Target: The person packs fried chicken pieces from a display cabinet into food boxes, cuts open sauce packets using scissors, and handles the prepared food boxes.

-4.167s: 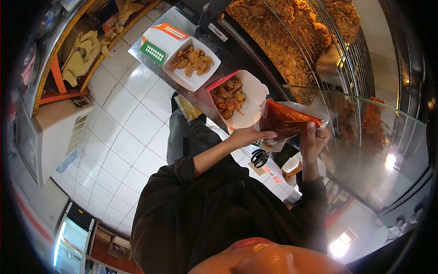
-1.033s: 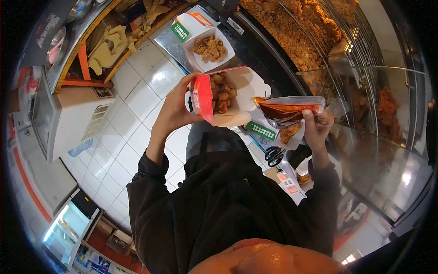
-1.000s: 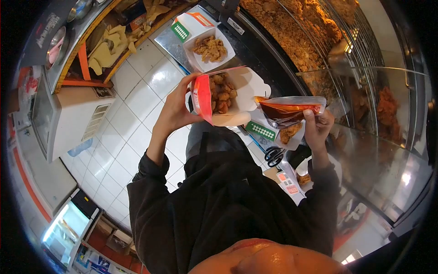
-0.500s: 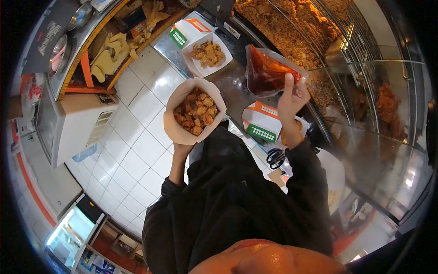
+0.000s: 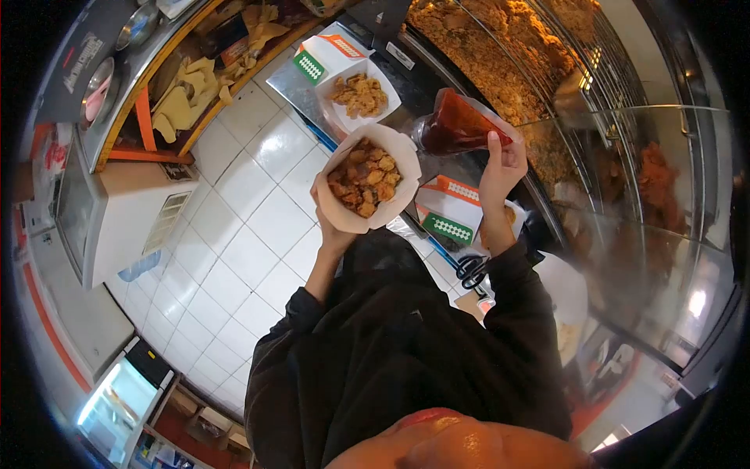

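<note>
My left hand (image 5: 334, 234) grips a paper bowl (image 5: 344, 211) from below and the side. Inside the bowl lie fried chicken pieces (image 5: 367, 178), some of them dark with sauce. My right hand (image 5: 502, 173) pinches the right end of a clear plastic bag of red sauce (image 5: 466, 127). The bag tilts, and its left end comes close to the bowl's rim; I cannot tell whether they touch. An open carton (image 5: 451, 209) with orange and green print stands just below my right hand. Black-handled scissors (image 5: 472, 270) lie near my right forearm.
Another open carton (image 5: 312, 66) holds fried pieces (image 5: 361, 95) on the metal counter. A glass-fronted display (image 5: 625, 156) with piles of fried chicken (image 5: 500, 47) borders the right. White floor tiles (image 5: 269, 223) and a shelf with crumpled paper (image 5: 183, 94) are on the left.
My left hand has carried the bowl to the right, closer to the sauce bag. The bag has become narrower and more tilted in my right hand.
</note>
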{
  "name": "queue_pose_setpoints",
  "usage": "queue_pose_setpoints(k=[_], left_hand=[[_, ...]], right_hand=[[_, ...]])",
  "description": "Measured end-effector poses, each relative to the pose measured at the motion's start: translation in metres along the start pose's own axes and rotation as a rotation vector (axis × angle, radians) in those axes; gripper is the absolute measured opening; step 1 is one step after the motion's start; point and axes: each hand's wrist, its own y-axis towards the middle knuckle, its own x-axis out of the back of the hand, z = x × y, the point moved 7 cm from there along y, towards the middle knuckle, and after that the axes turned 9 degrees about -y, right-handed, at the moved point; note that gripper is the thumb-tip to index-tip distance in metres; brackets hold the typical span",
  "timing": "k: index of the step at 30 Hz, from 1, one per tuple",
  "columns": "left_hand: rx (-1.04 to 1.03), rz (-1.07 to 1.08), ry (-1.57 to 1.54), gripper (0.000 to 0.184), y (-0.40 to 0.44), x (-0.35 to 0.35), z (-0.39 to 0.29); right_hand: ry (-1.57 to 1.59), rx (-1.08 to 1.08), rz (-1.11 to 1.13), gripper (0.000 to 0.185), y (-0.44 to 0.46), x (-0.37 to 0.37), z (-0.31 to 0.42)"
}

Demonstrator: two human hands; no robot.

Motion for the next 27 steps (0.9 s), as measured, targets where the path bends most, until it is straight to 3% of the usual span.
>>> queue_pose_setpoints(k=[2,4,11,14,16,18,20,23,25,27], left_hand=[[-0.041,0.027,0.009,0.104,0.006,-0.012,-0.011],[-0.054,-0.035,-0.124,0.104,0.014,-0.02,-0.027],[-0.111,-0.038,0.023,0.103,0.017,-0.035,-0.015],[-0.12,-0.056,-0.05,0.104,0.016,-0.04,-0.007],[-0.139,-0.038,0.067,0.101,0.018,-0.044,-0.016],[-0.148,-0.069,-0.14,0.099,0.021,-0.05,-0.013],[-0.153,-0.058,-0.079,0.097,0.026,-0.052,-0.015],[-0.161,-0.001,-0.051,0.097,0.033,-0.054,-0.024],[-0.3,-0.043,0.009,0.099,0.031,-0.051,-0.032],[-0.222,-0.013,-0.025,0.1,0.034,-0.055,-0.023]], right_hand=[[0.033,0.138,-0.004,0.014,0.0,0.001,0.017],[0.057,0.084,0.031,0.014,-0.001,0.004,0.015],[-0.143,0.007,0.023,0.01,-0.01,0.02,0.007],[-0.059,-0.024,-0.034,0.009,-0.005,0.015,0.005],[-0.094,0.004,-0.061,0.009,0.001,0.012,0.004],[-0.126,0.037,-0.088,0.01,0.0,0.01,0.005],[-0.039,0.034,-0.116,0.01,-0.004,0.007,0.006],[-0.056,0.034,-0.082,0.011,-0.011,0.011,0.006],[-0.043,0.017,-0.052,0.013,-0.014,0.014,0.005],[-0.026,0.002,-0.042,0.015,-0.014,0.018,0.005]])
